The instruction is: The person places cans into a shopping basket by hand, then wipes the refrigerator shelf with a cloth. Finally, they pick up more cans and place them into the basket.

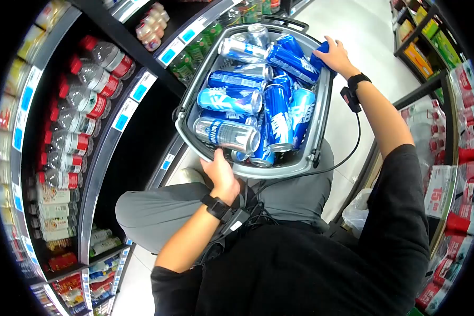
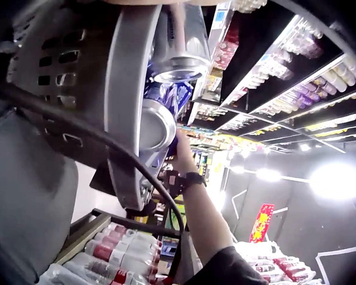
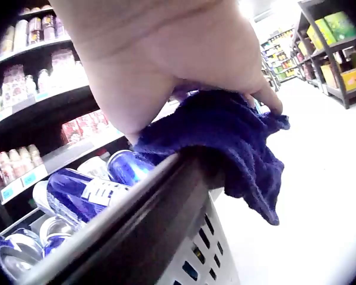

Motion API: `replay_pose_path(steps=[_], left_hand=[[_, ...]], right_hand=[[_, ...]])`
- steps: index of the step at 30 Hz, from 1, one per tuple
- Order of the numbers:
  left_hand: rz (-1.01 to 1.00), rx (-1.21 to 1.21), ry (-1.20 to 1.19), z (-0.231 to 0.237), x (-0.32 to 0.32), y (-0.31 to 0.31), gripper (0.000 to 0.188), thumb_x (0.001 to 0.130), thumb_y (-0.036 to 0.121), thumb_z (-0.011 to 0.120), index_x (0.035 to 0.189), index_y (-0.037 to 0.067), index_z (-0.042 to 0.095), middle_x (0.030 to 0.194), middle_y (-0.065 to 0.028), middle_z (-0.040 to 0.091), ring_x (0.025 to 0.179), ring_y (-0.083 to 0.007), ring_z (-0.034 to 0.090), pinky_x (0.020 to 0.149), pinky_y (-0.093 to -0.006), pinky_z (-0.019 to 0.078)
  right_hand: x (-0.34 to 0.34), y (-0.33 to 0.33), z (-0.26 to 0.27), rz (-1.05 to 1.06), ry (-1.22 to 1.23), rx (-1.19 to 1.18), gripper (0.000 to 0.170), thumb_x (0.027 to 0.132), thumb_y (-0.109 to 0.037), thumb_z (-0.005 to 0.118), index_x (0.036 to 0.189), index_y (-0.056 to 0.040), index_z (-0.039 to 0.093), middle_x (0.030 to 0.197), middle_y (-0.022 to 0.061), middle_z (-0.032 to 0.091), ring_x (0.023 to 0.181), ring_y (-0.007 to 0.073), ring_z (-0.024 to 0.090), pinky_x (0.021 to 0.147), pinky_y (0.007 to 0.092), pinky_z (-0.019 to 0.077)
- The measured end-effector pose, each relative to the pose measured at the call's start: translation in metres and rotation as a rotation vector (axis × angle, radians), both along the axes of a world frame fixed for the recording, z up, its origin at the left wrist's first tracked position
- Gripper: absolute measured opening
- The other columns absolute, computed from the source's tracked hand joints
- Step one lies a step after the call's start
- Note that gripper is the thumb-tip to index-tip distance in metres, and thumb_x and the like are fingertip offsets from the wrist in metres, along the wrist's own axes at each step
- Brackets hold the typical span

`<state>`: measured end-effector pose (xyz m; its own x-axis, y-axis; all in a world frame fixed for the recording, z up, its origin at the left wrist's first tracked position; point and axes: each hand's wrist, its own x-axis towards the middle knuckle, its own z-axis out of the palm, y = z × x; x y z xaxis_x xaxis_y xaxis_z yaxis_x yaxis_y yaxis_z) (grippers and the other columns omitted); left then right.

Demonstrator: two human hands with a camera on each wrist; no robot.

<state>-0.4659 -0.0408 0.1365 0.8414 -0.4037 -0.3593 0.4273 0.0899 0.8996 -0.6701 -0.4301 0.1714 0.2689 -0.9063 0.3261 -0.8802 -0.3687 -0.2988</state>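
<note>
Blue cloth (image 3: 225, 139), gripped by right hand (image 1: 338, 58); basket (image 1: 279, 171), upper centre, well filled with cans (image 1: 229, 100); left hand (image 1: 221, 176) beneath, grip seemingly hidden, cannot tell.

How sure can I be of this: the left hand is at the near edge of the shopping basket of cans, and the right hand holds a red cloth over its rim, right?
Not quite: the cloth in the right hand is blue, as the right wrist view shows. The left hand is at the near edge of the shopping basket of cans.

Open room above cans (image 1: 229, 100); basket walls (image 1: 271, 171) ring them, shelf (image 1: 122, 122) close on left.
</note>
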Motion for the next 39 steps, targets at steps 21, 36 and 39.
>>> replay_pose_path(steps=[21,36,39], left_hand=[[-0.081,0.182,-0.23,-0.005,0.05,-0.025,0.046,0.079,-0.003,0.056,0.125,-0.002,0.051,0.119,-0.0124,0.061,0.11,-0.0223,0.059,0.099,-0.0327,0.0408],[-0.151,0.192,-0.39,-0.012,0.06,-0.07,0.042,0.076,0.004,0.054,0.116,-0.007,0.048,0.102,-0.0284,0.063,0.098,-0.0396,0.062,0.088,-0.0421,0.048],[-0.32,0.353,-0.257,-0.007,0.062,-0.071,0.058,0.081,0.011,0.055,0.135,0.001,0.036,0.129,-0.03,0.046,0.118,-0.0486,0.049,0.101,-0.0526,0.0402]], right_hand=[[-0.023,-0.021,-0.015,0.015,-0.05,0.278,0.068,0.074,-0.036,0.068,0.131,-0.0027,0.052,0.109,0.0286,0.066,0.104,0.0411,0.065,0.092,0.0442,0.0509],[-0.058,-0.039,-0.042,0.135,0.234,-0.421,0.033,0.093,-0.012,0.059,0.126,-0.0148,0.062,0.116,0.0169,0.06,0.108,0.0351,0.059,0.09,0.0438,0.0483],[-0.043,-0.01,-0.027,0.294,0.007,-0.458,0.031,0.093,-0.014,0.061,0.123,-0.0142,0.064,0.116,0.0149,0.06,0.106,0.0332,0.06,0.091,0.0426,0.0476]])
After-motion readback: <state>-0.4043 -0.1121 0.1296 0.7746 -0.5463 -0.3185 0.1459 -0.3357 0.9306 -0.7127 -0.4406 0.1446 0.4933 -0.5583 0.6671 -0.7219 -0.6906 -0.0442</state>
